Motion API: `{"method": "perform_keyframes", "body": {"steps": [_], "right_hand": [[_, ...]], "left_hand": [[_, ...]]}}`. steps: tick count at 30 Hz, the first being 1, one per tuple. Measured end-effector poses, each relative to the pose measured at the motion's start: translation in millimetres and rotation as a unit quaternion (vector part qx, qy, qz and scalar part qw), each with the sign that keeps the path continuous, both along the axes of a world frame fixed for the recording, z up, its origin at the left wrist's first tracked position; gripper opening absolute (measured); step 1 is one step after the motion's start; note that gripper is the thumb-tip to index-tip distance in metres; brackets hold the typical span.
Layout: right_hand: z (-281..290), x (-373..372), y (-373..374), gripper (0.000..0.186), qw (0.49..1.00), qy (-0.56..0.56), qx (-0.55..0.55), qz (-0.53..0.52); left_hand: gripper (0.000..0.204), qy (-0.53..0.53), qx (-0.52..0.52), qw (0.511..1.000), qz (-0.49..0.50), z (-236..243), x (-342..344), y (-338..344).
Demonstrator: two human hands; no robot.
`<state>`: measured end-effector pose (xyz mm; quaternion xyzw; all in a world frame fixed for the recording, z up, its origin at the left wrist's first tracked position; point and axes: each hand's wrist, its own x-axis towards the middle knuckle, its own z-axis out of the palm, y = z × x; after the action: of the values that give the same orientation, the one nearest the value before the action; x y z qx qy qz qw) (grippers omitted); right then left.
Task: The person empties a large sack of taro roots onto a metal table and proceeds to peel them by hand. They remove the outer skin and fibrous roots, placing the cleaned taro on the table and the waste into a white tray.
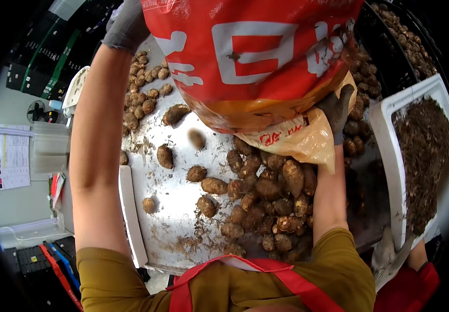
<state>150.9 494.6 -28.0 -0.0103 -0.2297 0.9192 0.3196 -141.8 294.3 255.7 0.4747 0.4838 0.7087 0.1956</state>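
Observation:
A large red plastic sack (255, 57) is tipped over a metal table (169, 218), its tan mouth (307, 135) hanging low. My left hand (126, 26), in a grey glove, is up against the sack's far left side; its fingers are mostly hidden or out of frame. My right hand (337, 106), in a dark glove, grips the sack near its mouth. Brown, hairy taro corms (268, 190) lie heaped below the mouth, with more scattered leftward. One blurred taro corm (197, 139) is in motion just left of the sack.
Smaller taro corms (143, 99) lie at the far left of the table. On the right, a co-worker's gloved hand (388, 260) is at a white tray (396, 171) of dark fibrous debris. Black crates (391, 36) stand far right. A white strip (130, 218) edges the left side.

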Motion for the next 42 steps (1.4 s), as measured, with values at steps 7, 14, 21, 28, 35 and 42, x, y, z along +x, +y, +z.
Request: {"method": "perform_keyframes", "body": {"steps": [7, 14, 21, 28, 35, 42], "right_hand": [[79.6, -28.8, 6.5, 0.096, 0.961, 0.199, 0.115, 0.156], [69.4, -43.2, 59.7, 0.055, 0.929, -0.115, 0.225, -0.270], [38.5, -118.1, 221.0, 0.048, 0.604, -0.617, 0.446, -0.235], [20.3, -117.3, 164.8, 0.051, 0.823, -0.332, 0.360, -0.288], [11.5, -74.7, 148.2, 0.056, 0.923, -0.138, 0.302, -0.195], [-6.7, -61.0, 159.7, 0.059, 0.911, 0.261, 0.317, 0.040]], "left_hand": [[0.055, 0.058, -0.028, 0.998, 0.010, 47.7, 23.5, -2.9], [0.077, -0.230, -0.198, 0.947, 0.104, -135.3, -44.7, -47.1], [0.060, -0.342, -0.055, 0.936, 0.062, -271.4, -63.9, -40.6], [0.049, -0.288, -0.119, 0.936, 0.163, -290.8, -63.6, -53.3], [0.049, -0.337, -0.142, 0.919, 0.148, -310.0, -51.0, -87.8], [0.050, -0.341, -0.142, 0.920, 0.136, -309.9, -51.4, -91.7]]}}
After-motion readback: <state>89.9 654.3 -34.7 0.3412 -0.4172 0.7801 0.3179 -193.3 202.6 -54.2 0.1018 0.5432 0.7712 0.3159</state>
